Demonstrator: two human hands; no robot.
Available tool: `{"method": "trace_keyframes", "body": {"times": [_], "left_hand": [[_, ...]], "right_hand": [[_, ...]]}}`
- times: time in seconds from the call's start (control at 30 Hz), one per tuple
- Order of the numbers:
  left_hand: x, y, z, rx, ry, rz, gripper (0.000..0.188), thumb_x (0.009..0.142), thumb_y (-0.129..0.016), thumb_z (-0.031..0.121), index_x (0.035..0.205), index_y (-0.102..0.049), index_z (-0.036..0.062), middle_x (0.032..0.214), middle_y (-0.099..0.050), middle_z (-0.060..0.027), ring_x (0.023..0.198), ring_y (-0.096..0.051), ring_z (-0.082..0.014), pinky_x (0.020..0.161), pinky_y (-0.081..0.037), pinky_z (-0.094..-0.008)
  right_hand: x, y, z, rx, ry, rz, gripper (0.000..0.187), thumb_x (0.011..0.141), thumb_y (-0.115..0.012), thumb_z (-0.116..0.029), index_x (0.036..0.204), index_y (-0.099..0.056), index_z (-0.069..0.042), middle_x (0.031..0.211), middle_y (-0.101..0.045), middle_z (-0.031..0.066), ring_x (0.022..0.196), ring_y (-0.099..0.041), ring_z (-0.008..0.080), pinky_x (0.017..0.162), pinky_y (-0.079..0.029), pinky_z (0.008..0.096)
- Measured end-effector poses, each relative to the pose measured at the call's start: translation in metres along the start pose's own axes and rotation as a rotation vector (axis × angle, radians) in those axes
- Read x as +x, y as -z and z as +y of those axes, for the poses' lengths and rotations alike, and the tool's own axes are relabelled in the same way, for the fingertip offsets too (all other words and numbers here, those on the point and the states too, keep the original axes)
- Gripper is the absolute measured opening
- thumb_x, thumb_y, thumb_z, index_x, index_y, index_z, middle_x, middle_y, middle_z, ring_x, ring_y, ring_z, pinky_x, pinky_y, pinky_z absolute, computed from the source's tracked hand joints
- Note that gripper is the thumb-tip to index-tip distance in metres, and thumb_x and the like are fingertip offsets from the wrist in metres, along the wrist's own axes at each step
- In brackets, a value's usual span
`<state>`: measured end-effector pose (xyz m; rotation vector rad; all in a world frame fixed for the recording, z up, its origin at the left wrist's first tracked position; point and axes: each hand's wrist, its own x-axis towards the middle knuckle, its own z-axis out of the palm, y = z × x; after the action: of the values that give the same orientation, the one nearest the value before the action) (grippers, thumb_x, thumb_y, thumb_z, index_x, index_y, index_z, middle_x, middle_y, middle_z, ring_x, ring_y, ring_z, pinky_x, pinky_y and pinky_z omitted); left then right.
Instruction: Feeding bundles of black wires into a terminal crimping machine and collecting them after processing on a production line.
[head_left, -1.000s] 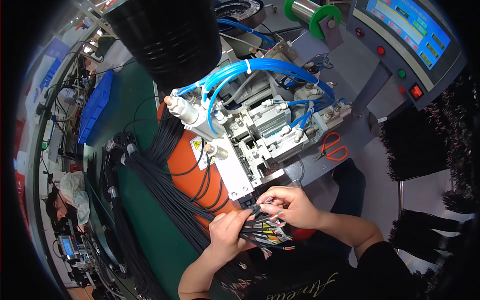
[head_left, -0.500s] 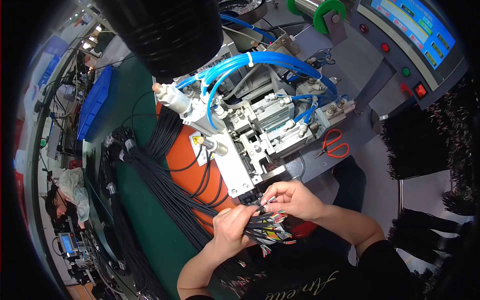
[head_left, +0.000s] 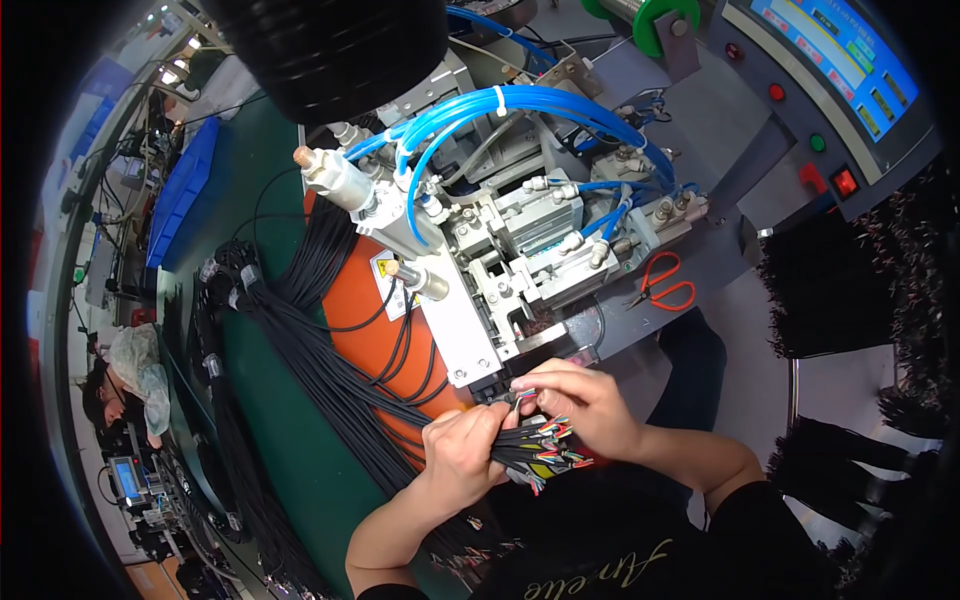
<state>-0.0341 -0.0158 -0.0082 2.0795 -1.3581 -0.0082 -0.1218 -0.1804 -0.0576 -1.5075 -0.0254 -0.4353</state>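
My left hand [head_left: 462,446] is closed around a bunch of black cables [head_left: 518,440]. Their cut ends fan out to the right in short red, green, white and yellow wires. My right hand [head_left: 592,408] pinches the coloured wire ends [head_left: 526,394] of one cable that stands up from the bunch, between thumb and fingers. Both hands are just in front of the white metal plate [head_left: 462,345] of a bench machine [head_left: 525,265] with blue air hoses [head_left: 500,98]. The cables trail back to the left in a long black bundle [head_left: 320,355].
Orange-handled snips [head_left: 667,285] lie on the machine's grey base, right of my hands. A control screen [head_left: 845,65] with buttons stands far right. Black cables [head_left: 830,290] hang at the right. A blue tray [head_left: 185,195] and another person [head_left: 140,385] are at the left.
My right fingers have shifted slightly left and straightened over the wire ends, which now stand more upright. The left hand keeps its hold on the cables. The view has shifted a little.
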Motion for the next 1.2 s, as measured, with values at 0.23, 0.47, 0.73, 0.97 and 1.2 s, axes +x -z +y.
{"method": "trace_keyframes", "body": {"times": [0.23, 0.47, 0.73, 0.97, 1.2], "left_hand": [[-0.001, -0.003, -0.006, -0.118, 0.006, -0.021, 0.013, 0.083, -0.070, 0.009, 0.088, -0.061, 0.0021, 0.067, -0.062, -0.0114, 0.054, -0.061, -0.0276, 0.049, -0.045, -0.0352], [0.004, 0.001, -0.008, -0.210, 0.045, -0.088, 0.013, 0.081, -0.069, 0.006, 0.089, -0.060, 0.0022, 0.069, -0.063, -0.0124, 0.059, -0.064, -0.0293, 0.054, -0.049, -0.0359], [0.002, 0.004, -0.008, -0.244, 0.069, -0.164, 0.022, 0.071, -0.068, 0.002, 0.091, -0.060, 0.0030, 0.076, -0.065, -0.0107, 0.065, -0.066, -0.0307, 0.056, -0.051, -0.0368], [-0.002, 0.001, -0.001, -0.041, 0.028, -0.185, 0.025, 0.069, -0.068, 0.005, 0.093, -0.061, 0.0055, 0.072, -0.061, -0.0071, 0.060, -0.062, -0.0282, 0.057, -0.050, -0.0353], [-0.006, 0.002, 0.004, 0.172, -0.012, -0.131, 0.041, 0.064, -0.070, 0.010, 0.104, -0.063, 0.0022, 0.079, -0.058, -0.0079, 0.064, -0.060, -0.0250, 0.060, -0.050, -0.0343]], "right_hand": [[0.006, 0.018, 0.007, 0.704, -0.498, -0.228, 0.026, 0.096, -0.060, -0.010, 0.117, -0.063, 0.005, 0.096, -0.067, 0.0046, 0.083, -0.064, 0.0091, 0.070, -0.050, 0.0200], [0.012, 0.022, 0.003, 0.472, -0.427, -0.234, 0.019, 0.094, -0.061, -0.006, 0.110, -0.068, 0.003, 0.092, -0.067, 0.0058, 0.071, -0.064, 0.0082, 0.060, -0.050, 0.0195], [0.013, 0.022, 0.004, 0.188, -0.230, -0.215, 0.016, 0.090, -0.067, -0.007, 0.103, -0.068, 0.003, 0.091, -0.067, 0.0062, 0.064, -0.062, 0.0059, 0.053, -0.047, 0.0194], [0.022, 0.022, -0.008, -0.415, 0.080, -0.222, 0.010, 0.082, -0.071, -0.006, 0.086, -0.067, 0.002, 0.084, -0.064, 0.0071, 0.056, -0.060, 0.0135, 0.051, -0.047, 0.0266], [0.023, 0.015, -0.020, -0.811, 0.246, -0.203, 0.009, 0.078, -0.067, -0.008, 0.077, -0.061, -0.002, 0.072, -0.054, 0.0082, 0.056, -0.059, 0.0253, 0.050, -0.047, 0.0351]]}}
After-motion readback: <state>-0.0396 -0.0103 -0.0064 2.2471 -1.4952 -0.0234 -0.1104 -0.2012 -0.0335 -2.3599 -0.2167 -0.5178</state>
